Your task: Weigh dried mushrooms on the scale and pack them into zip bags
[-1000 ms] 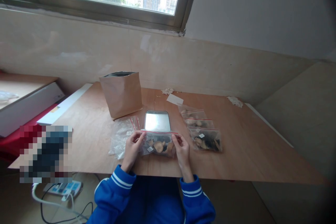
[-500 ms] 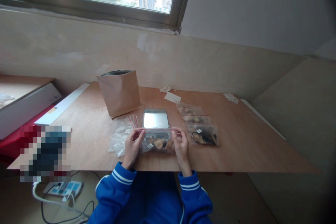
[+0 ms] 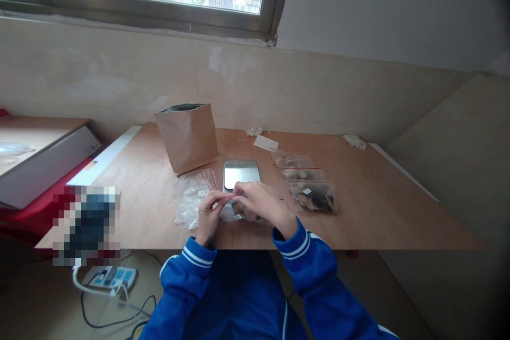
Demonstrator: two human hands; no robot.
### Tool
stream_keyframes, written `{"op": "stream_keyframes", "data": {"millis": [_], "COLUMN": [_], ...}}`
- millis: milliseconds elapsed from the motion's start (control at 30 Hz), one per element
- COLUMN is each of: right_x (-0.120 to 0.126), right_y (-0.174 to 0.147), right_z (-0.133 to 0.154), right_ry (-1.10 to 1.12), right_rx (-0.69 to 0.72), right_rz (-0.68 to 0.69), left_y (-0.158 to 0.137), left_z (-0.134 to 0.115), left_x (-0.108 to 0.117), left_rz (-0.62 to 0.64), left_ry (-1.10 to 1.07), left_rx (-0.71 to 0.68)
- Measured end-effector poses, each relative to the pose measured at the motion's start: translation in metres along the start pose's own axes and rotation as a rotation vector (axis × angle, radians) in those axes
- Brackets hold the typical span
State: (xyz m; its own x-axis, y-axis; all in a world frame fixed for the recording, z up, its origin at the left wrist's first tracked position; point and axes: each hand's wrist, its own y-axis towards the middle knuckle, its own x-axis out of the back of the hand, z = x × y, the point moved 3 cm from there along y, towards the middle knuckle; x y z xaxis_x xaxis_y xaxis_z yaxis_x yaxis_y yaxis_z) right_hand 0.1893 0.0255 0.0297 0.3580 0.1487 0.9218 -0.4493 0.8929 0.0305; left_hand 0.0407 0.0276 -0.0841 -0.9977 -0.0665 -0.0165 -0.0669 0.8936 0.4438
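Note:
A clear zip bag (image 3: 241, 213) with brown dried slices and a small white label inside lies at the table's front, partly covered by my hands. My left hand (image 3: 210, 214) pinches the bag's top left corner. Reaching across, my right hand (image 3: 258, 199) has its fingers closed on the red-lined top edge, close beside the left fingertips. Just behind the bag sits a small scale (image 3: 241, 174) with a shiny silver plate. Unfilled clear zip bags (image 3: 191, 202) are piled to the left of my left hand.
A brown paper bag (image 3: 187, 138) stands open-topped at the back left. Several filled zip bags (image 3: 313, 197) lie in an overlapping row on the right. Behind them are a white card (image 3: 265, 142) and crumpled scraps (image 3: 354, 142). A power strip (image 3: 113, 278) with cables is below left.
My right hand has moved left along the bag's top edge, from the right corner to beside my left hand. The left hand stays at its corner. The view has shifted slightly.

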Motion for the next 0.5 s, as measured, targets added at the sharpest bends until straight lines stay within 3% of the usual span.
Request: {"op": "stream_keyframes", "data": {"millis": [267, 500], "right_x": [-0.017, -0.024], "right_y": [0.004, -0.002], "right_z": [0.002, -0.010], "right_ry": [-0.288, -0.235], "right_rx": [0.047, 0.051], "right_rz": [-0.120, -0.154], "left_y": [-0.003, -0.004], "left_z": [0.003, 0.004], "left_x": [-0.003, -0.002], "left_rz": [-0.014, -0.049], "left_ry": [-0.029, -0.059], "left_rx": [0.063, 0.082]}}
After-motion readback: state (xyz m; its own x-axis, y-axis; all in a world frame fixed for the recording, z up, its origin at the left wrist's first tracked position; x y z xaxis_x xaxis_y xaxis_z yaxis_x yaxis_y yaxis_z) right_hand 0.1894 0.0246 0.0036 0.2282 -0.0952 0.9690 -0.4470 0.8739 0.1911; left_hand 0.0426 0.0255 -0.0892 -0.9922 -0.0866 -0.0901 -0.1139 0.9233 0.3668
